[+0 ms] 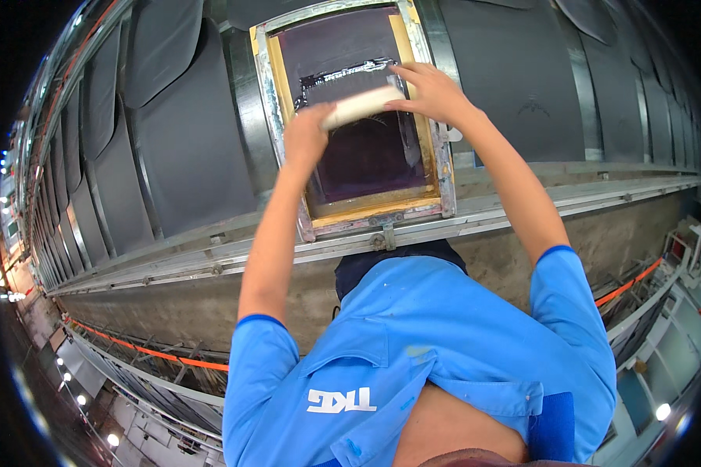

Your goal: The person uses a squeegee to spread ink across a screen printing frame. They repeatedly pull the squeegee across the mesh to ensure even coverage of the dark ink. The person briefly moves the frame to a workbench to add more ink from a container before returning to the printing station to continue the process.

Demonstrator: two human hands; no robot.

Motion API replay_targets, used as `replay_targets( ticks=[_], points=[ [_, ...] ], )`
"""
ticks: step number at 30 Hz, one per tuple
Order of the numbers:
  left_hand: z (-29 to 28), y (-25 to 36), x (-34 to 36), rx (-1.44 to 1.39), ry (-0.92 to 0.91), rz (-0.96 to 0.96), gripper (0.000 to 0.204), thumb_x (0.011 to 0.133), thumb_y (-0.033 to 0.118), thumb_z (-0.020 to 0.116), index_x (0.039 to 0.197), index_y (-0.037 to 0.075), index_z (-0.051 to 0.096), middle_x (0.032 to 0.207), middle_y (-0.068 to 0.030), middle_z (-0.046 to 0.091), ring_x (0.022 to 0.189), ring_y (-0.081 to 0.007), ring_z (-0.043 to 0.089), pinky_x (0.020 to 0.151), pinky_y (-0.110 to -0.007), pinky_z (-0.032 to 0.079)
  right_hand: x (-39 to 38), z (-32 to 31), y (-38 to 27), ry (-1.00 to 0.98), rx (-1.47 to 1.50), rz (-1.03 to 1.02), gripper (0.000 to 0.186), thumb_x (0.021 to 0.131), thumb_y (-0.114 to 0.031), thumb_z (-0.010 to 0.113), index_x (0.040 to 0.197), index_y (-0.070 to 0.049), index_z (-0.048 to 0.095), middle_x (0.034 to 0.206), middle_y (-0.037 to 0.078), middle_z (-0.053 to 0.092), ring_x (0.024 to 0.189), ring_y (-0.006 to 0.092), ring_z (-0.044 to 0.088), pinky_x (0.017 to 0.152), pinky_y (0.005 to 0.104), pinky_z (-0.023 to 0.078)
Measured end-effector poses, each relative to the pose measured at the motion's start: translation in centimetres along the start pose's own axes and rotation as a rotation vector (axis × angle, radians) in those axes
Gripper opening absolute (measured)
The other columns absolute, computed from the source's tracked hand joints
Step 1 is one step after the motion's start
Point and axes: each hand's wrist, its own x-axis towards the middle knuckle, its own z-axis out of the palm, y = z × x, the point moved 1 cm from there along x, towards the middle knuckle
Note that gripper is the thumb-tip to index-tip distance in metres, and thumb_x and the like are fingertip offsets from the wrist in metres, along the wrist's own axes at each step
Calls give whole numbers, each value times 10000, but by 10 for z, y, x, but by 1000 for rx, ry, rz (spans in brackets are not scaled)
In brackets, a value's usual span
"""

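A pale cream squeegee (364, 107) lies crosswise over a screen-printing frame (271, 97), its right end a little higher in the picture. My left hand (307, 134) is closed around the squeegee's left end. At the other end, my right hand (432, 92) grips it with the thumb near the bar and the fingers reaching beyond it. Beyond the squeegee, a glossy streak of dark ink (349, 72) crosses the mesh. The dark mesh (366, 163) shows on the near side too, bordered by yellowish tape (374, 201).
Dark flat sheets (183, 148) line the long table to the left, and more dark sheets (506, 86) lie to the right. A metal rail (187, 268) runs along the table's near edge, with a clamp (383, 233) at the frame. Behind me runs an orange strip (171, 358).
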Motion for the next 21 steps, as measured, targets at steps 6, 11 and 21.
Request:
replay_targets(
  ticks=[6, 11, 21],
  points=[
    [0, -7, 45, 34, -20, -45, 468, 780, -29, 621, 1170, 188, 762, 1165, -61, 742, 1062, -304, 692, 928, -405, 548, 39, 60, 9, -128, -70, -6, 446, 807, -126, 744, 1238, -46, 664, 1235, 130, 660, 1193, 343, 582, 987, 426, 518],
    [24, 12, -54, 61, 32, 74, 472, 700, -90, 624, 1083, 140, 776, 1151, -60, 742, 1103, -268, 680, 960, -391, 532, -73, 69, -34, 21, 49, -23, 521, 753, 9, 722, 1265, 0, 621, 1244, 132, 623, 1178, 334, 569, 1010, 412, 505],
    [-1, 0, 8, -8, 109, 16, 412, 796, -56, 589, 1126, 120, 762, 1162, -108, 740, 1079, -307, 697, 947, -414, 543, -3, 48, -7, 70, 77, -85, 412, 840, -61, 679, 1250, -40, 641, 1274, 154, 649, 1193, 351, 610, 1015, 435, 512]
  ],
)
